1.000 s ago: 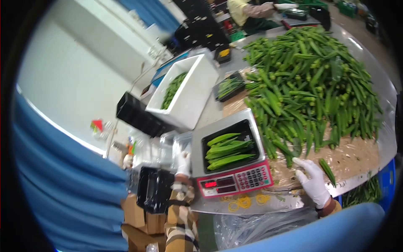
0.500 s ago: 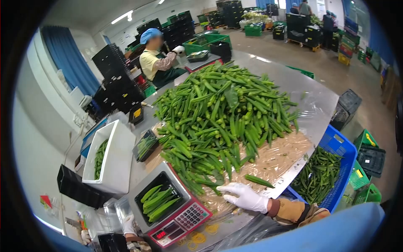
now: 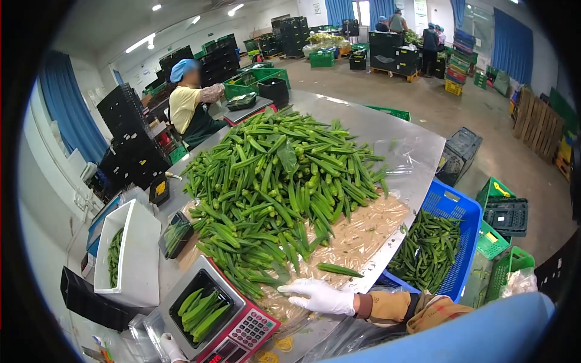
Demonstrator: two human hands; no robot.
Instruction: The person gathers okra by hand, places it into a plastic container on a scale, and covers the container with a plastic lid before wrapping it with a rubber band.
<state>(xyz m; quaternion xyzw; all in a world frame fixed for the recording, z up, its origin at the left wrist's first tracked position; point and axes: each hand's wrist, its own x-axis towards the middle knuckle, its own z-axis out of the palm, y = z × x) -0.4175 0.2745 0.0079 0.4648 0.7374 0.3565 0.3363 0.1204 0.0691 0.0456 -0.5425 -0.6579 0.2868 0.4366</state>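
My right hand (image 3: 324,296), in a white glove, rests low over the near edge of the okra pile (image 3: 284,175). Its fingers stretch left and lie apart, with nothing visible in them. One loose okra pod (image 3: 339,269) lies just beyond it. At the bottom edge, my left hand (image 3: 172,348), also gloved, is partly cut off beside clear plastic boxes (image 3: 145,333); its fingers do not show well. Between the hands stands a red and silver scale (image 3: 248,330). On it sits a black tray (image 3: 203,275) holding several okra pods (image 3: 200,314).
A white foam box (image 3: 136,266) with okra stands left. To the right, a blue crate (image 3: 469,236) holds more okra below the table edge. Across the steel table (image 3: 417,142), a co-worker (image 3: 187,109) stands by another scale. Stacked crates (image 3: 130,133) line the left side.
The view has turned, so the scene sits further left and my left hand shows less. The co-worker's arm has moved from the scale towards the green crate. My right hand keeps its pose.
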